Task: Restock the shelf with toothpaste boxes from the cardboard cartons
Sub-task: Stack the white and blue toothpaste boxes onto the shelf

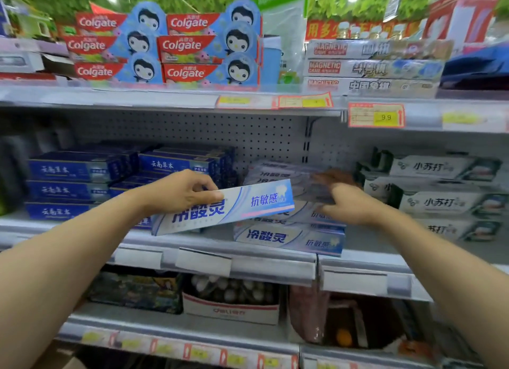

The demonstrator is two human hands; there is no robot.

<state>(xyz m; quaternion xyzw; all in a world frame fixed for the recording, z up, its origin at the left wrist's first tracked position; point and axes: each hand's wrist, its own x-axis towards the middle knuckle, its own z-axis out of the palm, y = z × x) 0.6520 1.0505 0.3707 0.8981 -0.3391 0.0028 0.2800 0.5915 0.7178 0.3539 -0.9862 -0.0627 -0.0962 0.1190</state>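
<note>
held toothpaste box before shelf stack | Colgate boxes above | blue boxes left

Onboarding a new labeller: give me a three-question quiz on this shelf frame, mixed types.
1. True or false: the left hand grips a white-and-blue toothpaste box.
2. Which boxes sit left of the matching white-and-blue stack? A) dark blue boxes B) Colgate boxes C) Magnetic Game boxes
3. What is the right hand doing?

Key: 1 true. 2 A, the dark blue boxes. 3 It reaches to the stack; motion blur hides any grip.
</note>
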